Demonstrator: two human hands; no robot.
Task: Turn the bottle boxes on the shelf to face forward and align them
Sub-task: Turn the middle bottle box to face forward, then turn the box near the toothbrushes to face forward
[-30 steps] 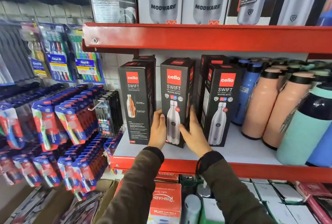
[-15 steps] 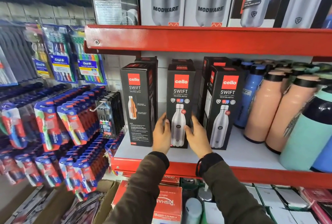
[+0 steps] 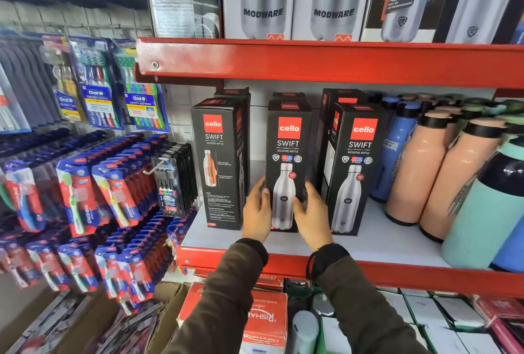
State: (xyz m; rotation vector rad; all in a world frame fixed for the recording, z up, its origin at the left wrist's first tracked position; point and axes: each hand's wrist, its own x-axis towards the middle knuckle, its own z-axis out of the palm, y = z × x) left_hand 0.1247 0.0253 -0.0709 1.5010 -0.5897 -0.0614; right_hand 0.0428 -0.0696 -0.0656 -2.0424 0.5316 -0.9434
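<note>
A: Why is the middle box (image 3: 286, 160) being held at both lower sides?

B: It is being clasped between the left hand (image 3: 256, 213) and right hand (image 3: 313, 216), fingers pressed together flat, so it is being squared on the shelf (image 3: 368, 243) between its neighbours, apparently.

Black boxes (image 3: 287, 155) with red logos, red shelf (image 3: 312, 61), peach bottles (image 3: 419, 166)
</note>
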